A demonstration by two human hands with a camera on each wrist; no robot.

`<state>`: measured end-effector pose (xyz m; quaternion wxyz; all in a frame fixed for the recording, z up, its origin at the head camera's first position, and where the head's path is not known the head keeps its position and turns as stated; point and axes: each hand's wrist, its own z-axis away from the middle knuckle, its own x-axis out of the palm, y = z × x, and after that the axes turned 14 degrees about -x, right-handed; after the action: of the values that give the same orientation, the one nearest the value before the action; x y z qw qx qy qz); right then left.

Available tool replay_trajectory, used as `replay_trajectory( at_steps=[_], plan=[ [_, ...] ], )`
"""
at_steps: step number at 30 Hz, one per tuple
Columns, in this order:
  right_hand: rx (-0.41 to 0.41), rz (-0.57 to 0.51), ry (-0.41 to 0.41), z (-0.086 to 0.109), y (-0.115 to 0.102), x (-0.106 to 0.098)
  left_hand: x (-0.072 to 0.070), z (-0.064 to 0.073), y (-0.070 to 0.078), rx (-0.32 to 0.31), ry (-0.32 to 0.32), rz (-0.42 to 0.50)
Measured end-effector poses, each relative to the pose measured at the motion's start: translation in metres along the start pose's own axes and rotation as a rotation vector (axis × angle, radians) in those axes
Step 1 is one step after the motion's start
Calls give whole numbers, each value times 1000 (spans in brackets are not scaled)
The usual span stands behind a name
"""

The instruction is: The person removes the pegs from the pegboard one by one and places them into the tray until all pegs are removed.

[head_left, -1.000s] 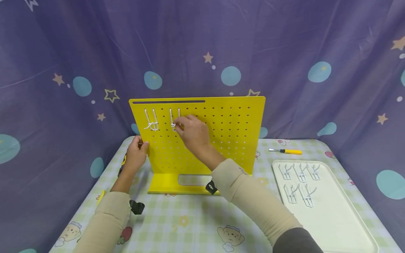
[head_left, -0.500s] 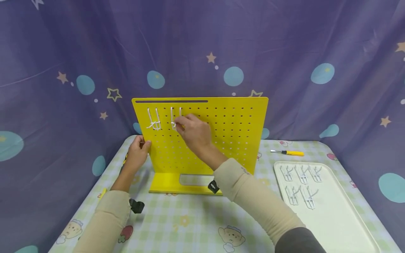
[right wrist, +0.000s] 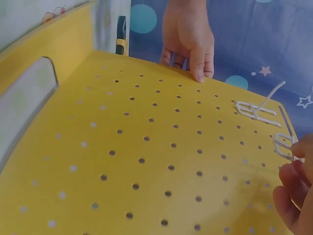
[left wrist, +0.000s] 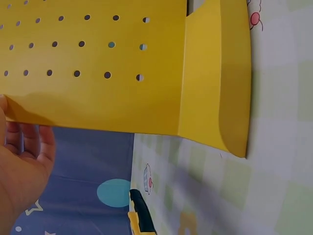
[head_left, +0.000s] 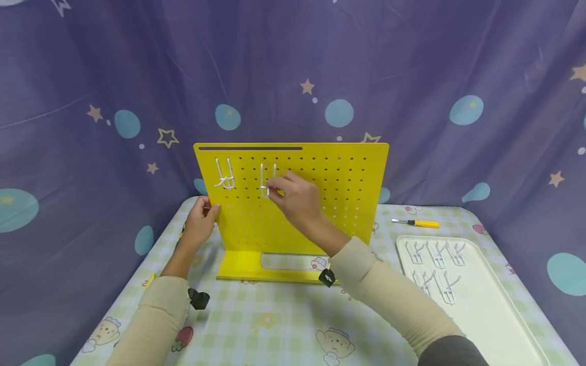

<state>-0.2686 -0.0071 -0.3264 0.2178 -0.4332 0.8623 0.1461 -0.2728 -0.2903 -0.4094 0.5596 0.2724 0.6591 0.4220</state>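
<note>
A yellow pegboard stands upright on its folded base. My left hand grips its left edge, thumb on the front and fingers behind, as the left wrist view shows. My right hand pinches a white wire pegboard hook between thumb and fingertips at the upper left of the board. The fingers cover part of this hook; whether its ends sit in holes I cannot tell. Left of it another white hook hangs in the top rows, its prong sticking out in the right wrist view.
At right lies a cream tray with several white hooks at its left side. A yellow-handled screwdriver lies behind it. A black-and-yellow tool is partly visible on the checked tablecloth, left of the board.
My right hand has shifted right and slightly down along the board, carrying the pinched hook away from its earlier spot in the top row. The left hand keeps its grip.
</note>
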Motion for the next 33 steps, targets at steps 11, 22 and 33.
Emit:
replay_trajectory(
  at_steps=[11,22,33],
  plan=[
    [44,-85,-83,36,21,-36,0,1,-1,-4,-7,8],
    [271,-107,-227,81,54,-87,0,-2,-1,-17,-4,11],
    [351,-117,-314,131,94,-136,2,-5,-5,-2,17,9]
  ],
)
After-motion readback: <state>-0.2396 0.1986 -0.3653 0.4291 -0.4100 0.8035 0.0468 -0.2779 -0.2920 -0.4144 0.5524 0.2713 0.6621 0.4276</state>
